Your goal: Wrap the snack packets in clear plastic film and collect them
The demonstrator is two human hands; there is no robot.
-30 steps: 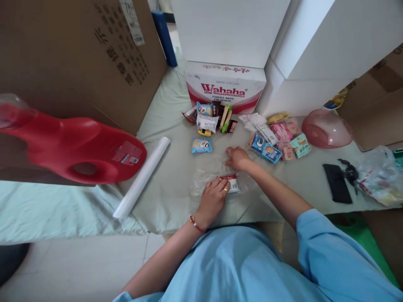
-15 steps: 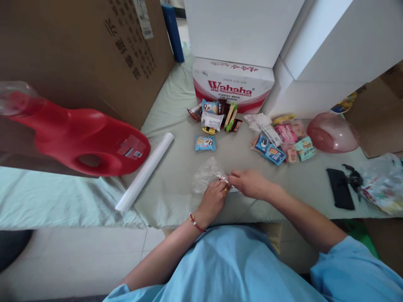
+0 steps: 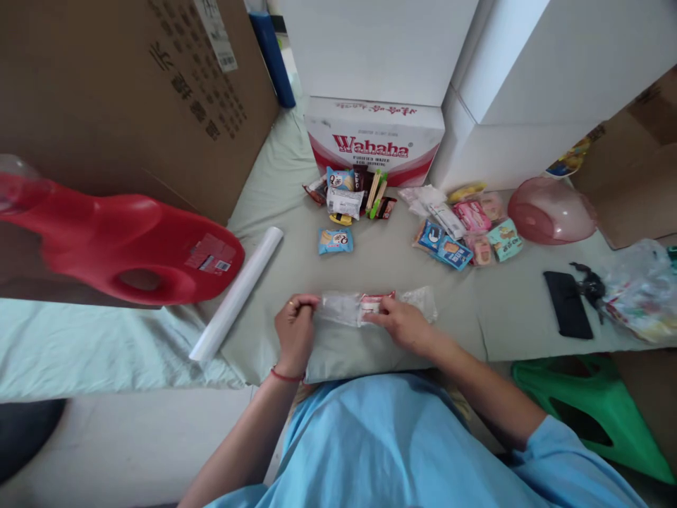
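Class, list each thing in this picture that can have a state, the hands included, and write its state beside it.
Left hand, closed, pinching the clear plastic
Right hand, gripping the red-and-white packet
Clear plastic, drawn out between the hands
Red-and-white packet, held; inside the plastic or not, unclear
Blue packet, lying flat
White roll, rolled up
Red jug, capped
Wahaha box, lettering facing the person

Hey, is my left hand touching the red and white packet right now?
Apart. The head view shows the left hand pinching one end of the clear plastic, a stretch of which separates it from the packet in the right hand.
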